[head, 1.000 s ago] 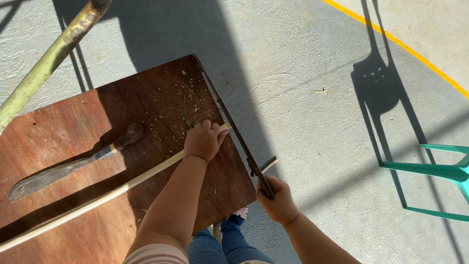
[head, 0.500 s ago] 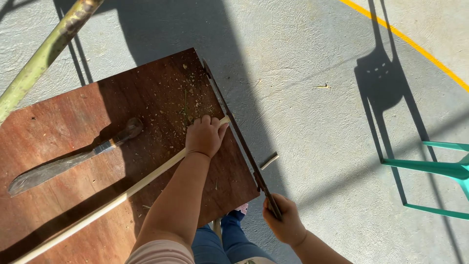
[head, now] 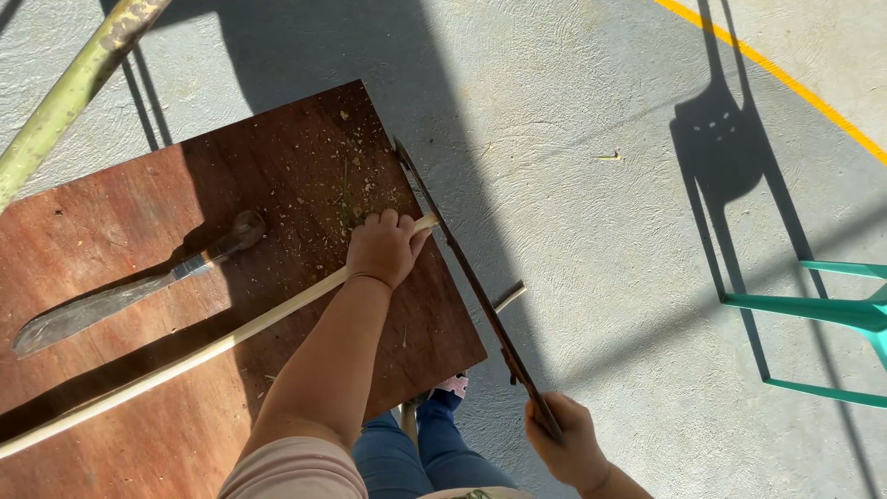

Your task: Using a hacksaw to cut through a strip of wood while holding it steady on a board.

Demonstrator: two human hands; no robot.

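Note:
My left hand (head: 383, 248) presses a long pale wooden stick (head: 194, 356) down on a brown wooden table (head: 111, 240), close to the table's right edge. The stick's tip pokes just past my fingers. My right hand (head: 565, 444) grips the handle end of a thin dark saw (head: 467, 277), whose blade runs along the table's right edge and crosses the stick's tip. A short cut-off piece of stick (head: 509, 297) lies on the floor beside the blade.
A large knife (head: 129, 296) with a dark handle lies on the table's left part. Sawdust and chips are scattered near the far edge. A green bamboo pole (head: 78, 83) leans at top left. A teal chair frame (head: 822, 314) stands at right on concrete floor.
My right hand has pulled the saw back toward me, down the table's edge. My left hand and the stick have stayed in place.

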